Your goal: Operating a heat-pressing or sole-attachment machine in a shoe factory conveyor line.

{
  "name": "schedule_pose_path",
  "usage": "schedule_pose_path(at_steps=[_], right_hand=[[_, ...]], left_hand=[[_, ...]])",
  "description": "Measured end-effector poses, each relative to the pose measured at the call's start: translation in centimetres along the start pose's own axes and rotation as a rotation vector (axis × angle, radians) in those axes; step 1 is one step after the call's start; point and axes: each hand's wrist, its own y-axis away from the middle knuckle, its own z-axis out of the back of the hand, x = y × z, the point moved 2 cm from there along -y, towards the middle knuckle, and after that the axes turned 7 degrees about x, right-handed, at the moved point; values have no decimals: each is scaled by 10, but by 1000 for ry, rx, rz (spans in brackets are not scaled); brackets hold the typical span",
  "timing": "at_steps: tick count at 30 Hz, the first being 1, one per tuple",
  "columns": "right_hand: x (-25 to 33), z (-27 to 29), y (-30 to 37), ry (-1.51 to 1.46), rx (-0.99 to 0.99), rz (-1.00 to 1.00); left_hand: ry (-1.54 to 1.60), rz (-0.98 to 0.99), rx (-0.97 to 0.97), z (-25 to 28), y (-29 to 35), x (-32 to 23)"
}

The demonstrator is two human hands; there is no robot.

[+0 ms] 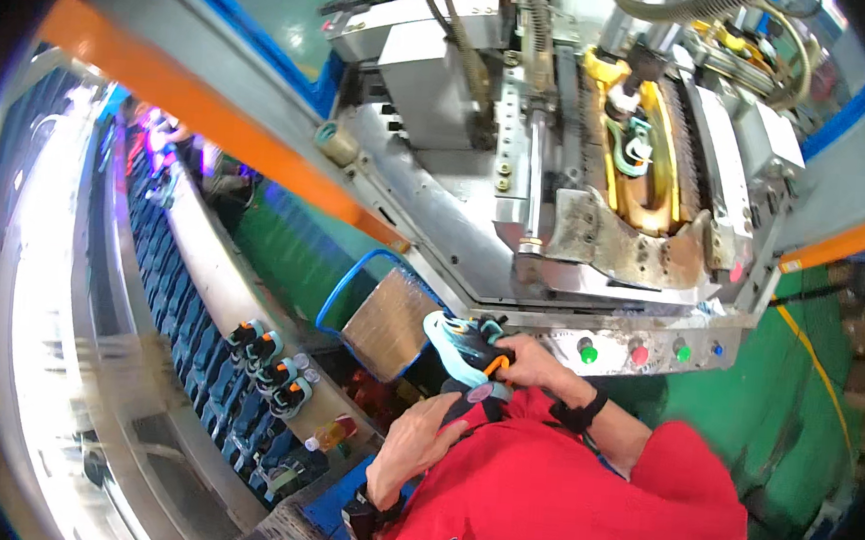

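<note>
My right hand is closed on a shoe upper in pale blue and black with an orange patch, held in front of my chest. Just below it, against my red clothing, is a dark grey piece with a round disc. My left hand has its fingers bent at the left edge of this piece. What its fingertips hold is partly hidden. Both wrists wear black bands. In the machine ahead, a pale blue and white shoe part sits between yellow-edged jaws.
Green, red and blue buttons line the machine's front panel. An orange beam crosses at left. A blue-framed stool stands beside me. Several shoes and a bottle lie along the conveyor ledge. A yellow cable runs across the green floor.
</note>
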Motion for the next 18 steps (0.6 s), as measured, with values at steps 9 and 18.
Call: schedule_pose_path(at_steps=[9, 18], right_hand=[[-22, -14, 24, 54, 114, -116], [-37, -35, 34, 326, 69, -48]], left_hand=[[40, 48, 67, -28, 2, -11], [23, -211, 248, -31, -12, -6]])
